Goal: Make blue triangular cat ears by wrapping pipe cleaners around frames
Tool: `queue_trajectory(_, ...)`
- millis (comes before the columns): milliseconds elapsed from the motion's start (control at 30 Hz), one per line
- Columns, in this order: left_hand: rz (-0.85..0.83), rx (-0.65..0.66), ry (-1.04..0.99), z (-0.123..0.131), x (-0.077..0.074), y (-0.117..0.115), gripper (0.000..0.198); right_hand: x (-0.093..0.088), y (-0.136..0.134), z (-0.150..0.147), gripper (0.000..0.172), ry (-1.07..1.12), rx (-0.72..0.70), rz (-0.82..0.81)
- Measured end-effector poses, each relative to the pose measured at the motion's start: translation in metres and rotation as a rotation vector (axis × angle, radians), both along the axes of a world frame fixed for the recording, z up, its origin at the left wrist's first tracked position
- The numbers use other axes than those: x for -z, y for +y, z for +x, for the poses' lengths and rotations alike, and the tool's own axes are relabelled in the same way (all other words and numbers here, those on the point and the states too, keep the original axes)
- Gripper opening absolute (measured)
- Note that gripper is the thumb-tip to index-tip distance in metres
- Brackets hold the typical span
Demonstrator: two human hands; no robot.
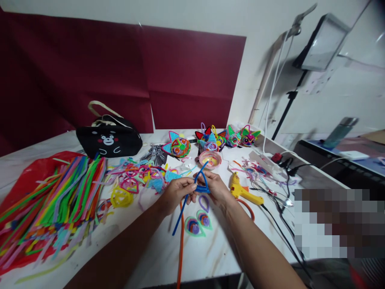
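Between my two hands is a blue pipe cleaner [181, 220], bent into a loop at its upper part with a straight tail hanging toward the table. My left hand [178, 193] pinches it at the left of the loop. On the loop's right side, my right hand [215, 186] has its fingers closed around the blue bend. Below the hands lie two teardrop shapes [194, 227] with green rims and coiled centres, and a purple pipe-cleaner loop [203, 204]. An orange pipe cleaner [181, 253] runs from under my left hand to the table's front edge.
Left: a large bundle of coloured pipe cleaners [66, 192] on a red bag [18, 188], and a black bag [110, 140]. Right: a yellow glue gun [245, 192] with its cord. Behind: a pink bowl [210, 159] and several finished cat-like heads [179, 147]. A blurred patch covers the lower right.
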State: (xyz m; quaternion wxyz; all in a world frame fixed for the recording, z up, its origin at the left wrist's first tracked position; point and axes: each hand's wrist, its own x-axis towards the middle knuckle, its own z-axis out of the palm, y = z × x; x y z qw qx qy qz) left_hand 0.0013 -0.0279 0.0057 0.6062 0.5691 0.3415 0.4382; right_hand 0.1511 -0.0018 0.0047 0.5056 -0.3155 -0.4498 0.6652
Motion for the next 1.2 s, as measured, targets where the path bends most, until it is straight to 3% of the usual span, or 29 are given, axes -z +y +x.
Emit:
queue_trajectory(100,-0.025,-0.049,-0.03,-0.001,-0.001,0.002,0.021,-0.001,0.003,0.004,0.032,0.052,0.053,0.003)
queue_trajectory(300,0.03,-0.354,-0.098,-0.012,-0.004,0.014,0.024,-0.01,0.013,0.025,0.028,0.232,0.359,0.083)
queue_trajectory(400,-0.033,-0.42,-0.114,-0.017,-0.003,0.019,0.027,-0.014,0.015,0.03,0.026,0.282,0.448,0.104)
queue_trajectory(500,-0.063,-0.462,-0.126,-0.02,0.0,0.022,0.029,-0.016,0.014,0.03,0.038,0.27,0.518,0.086)
queue_trajectory(600,-0.064,-0.482,-0.142,-0.021,0.003,0.023,0.029,-0.016,0.012,0.03,0.037,0.239,0.5,0.106)
queue_trajectory(700,-0.072,-0.496,-0.169,-0.021,0.003,0.023,0.029,-0.016,0.009,0.028,0.024,0.213,0.373,0.131)
queue_trajectory(833,-0.09,-0.529,-0.202,-0.018,0.0,0.022,0.03,-0.014,0.006,0.023,0.028,0.239,0.242,0.149)
queue_trajectory(1200,-0.086,-0.449,-0.198,-0.014,-0.007,0.013,0.03,-0.014,-0.001,0.013,0.023,0.133,0.284,0.159)
